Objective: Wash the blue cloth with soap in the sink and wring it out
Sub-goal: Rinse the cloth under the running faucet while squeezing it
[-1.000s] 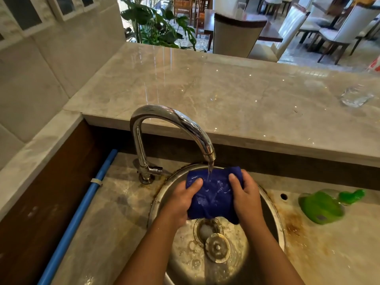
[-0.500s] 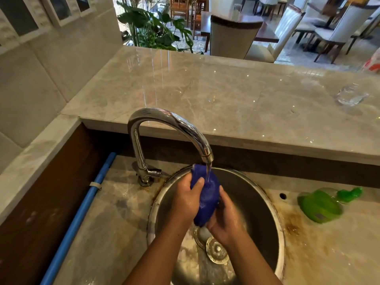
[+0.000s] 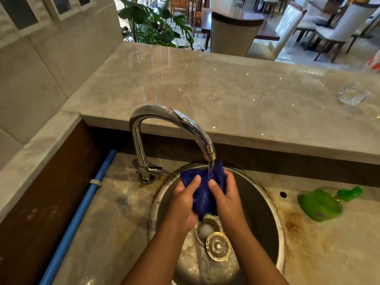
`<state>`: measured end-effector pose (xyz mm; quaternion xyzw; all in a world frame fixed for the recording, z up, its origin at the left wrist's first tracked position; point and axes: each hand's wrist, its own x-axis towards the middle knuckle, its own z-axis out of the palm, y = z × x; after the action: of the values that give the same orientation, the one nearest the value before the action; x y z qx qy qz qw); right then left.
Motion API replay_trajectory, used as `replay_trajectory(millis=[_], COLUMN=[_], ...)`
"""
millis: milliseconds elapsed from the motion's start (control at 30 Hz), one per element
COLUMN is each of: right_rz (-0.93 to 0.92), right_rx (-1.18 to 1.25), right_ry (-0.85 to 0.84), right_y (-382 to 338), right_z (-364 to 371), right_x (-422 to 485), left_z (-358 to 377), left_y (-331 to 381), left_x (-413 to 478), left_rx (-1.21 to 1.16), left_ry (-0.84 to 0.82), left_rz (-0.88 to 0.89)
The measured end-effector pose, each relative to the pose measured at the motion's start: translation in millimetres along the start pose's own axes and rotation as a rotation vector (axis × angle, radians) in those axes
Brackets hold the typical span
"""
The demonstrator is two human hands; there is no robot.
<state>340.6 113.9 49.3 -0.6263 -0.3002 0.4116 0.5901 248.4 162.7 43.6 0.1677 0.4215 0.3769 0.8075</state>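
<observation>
Now my left hand and right hand both grip the bunched blue cloth under the running faucet over the steel sink, apparently rinsing; next I must twist it firmly.

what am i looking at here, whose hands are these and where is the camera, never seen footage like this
No machine here: a person wears one wide-angle camera on the head, looking down, so both arms are their own. The left hand and right hand grip a bunched wet blue cloth under water running from the curved chrome tap, over the round steel sink. A round metal drain plug lies in the basin beside the drain. On the stained marble counter, right of the sink, a green plastic bottle lies on its side.
</observation>
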Motion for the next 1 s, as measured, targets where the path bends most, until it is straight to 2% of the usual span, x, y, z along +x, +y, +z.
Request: replay_trajectory(millis=[100,267,633,867,1000], right_rz=[0.001,-0.02,-0.099,-0.01,0.093], right_rx=[-0.055,-0.138,-0.455,-0.441,-0.316], right_ry=[-0.036,0.035,0.11,0.125,0.125], right_y=[7.8,11.0,3.6,10.8,12.0], right_z=[10.6,13.2,17.1,18.6,14.9], right_x=[-4.2,6.1,25.8,35.7,39.6], left_z=[11.2,21.2,21.9,23.2,23.9], left_y=[-5.2,-16.6,-17.0,-18.9,-18.9], left_x=[-0.8,5.9,10.1,9.9,10.7], left_rx=[-0.001,0.173,0.309,0.419,0.452], left_ry=[0.048,0.09,0.201,0.252,0.242], left_rz=[-0.013,0.042,0.034,0.06,0.057])
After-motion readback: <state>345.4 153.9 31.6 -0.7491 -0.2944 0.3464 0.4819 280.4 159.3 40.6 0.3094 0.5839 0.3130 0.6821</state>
